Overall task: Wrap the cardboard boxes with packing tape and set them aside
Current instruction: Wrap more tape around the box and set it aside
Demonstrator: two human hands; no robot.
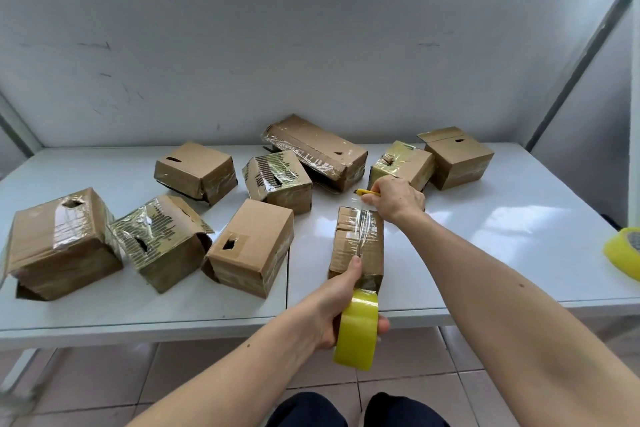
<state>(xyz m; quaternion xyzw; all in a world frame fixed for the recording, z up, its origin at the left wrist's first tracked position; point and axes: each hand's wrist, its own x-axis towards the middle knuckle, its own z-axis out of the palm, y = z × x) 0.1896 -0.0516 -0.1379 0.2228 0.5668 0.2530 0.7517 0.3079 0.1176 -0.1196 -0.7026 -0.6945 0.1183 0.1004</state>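
Cardboard box point(356, 246) I'm working on is the narrow one near the front edge of the table point(502, 236), right about the middle, with clear tape already creased along its top. Only one view here, looking down from my head.

My left hand point(341, 302) has its fingers curled round the yellow tape roll point(356, 329), which hangs just off the front edge, and the thumb is pressing on the near end of the box top. My right hand point(394, 199) is at the far end of the box, fingers closed round a yellow utility knife point(367, 192) with the tip poking out to the left.

Looks to me like I'm about to cut the strip. What I'd say for doing it well: keep the tape pulled taut between roll and box, keep that thumb pinning the stuck part so it doesn't lift, and slice away from the fingers. Then rub the loose end down flat.

Eight other boxes sit further back and toward the left edge, most with shiny tape on them. A second yellow roll point(623, 251) sits at the right edge, well apart from everything.
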